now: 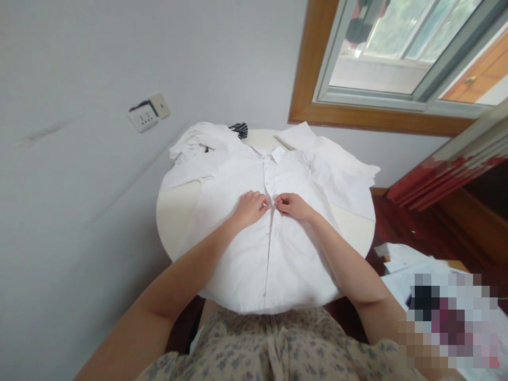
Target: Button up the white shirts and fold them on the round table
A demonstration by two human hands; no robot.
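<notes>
A white button-up shirt point(234, 254) lies spread over a round cream table point(174, 211), collar away from me and hem hanging at the near edge. Both hands meet at its front opening, about halfway down. My left hand point(253, 207) pinches the edge of the placket from the left. From the right, my right hand point(291, 205) grips the facing edge between thumb and fingers. Above the hands the front is closed; below them a narrow gap runs down to the hem. Any button between the fingertips is too small to make out.
Bunched white cloth point(194, 140) and a dark striped piece of fabric point(239, 130) lie at the table's far left. A wall with a socket point(143, 117) stands beyond. To the right are a wood-framed window point(381, 116), a red curtain point(428, 180) and white papers or bags point(408, 259).
</notes>
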